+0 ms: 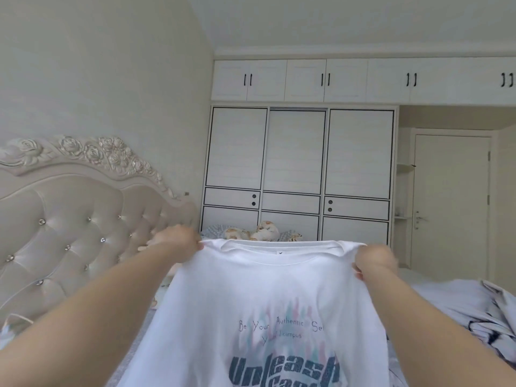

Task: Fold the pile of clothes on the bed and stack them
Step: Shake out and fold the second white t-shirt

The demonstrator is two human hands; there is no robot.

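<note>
T-shirt (259, 303) hem — below frame edge

I saw both arms stretched forward, holding a white T-shirt (259, 308) up by its shoulders, its printed front toward me. My left hand (178, 243) pinched the shirt's left shoulder seam; my right hand (375, 261) gripped the right one. Loose pale clothes (472, 311) lay rumpled on the bed (413, 275) by its right edge. A tufted headboard (64, 227) rose at the left, with a white wardrobe (296, 163) and a closed door (452, 202) behind.
</note>
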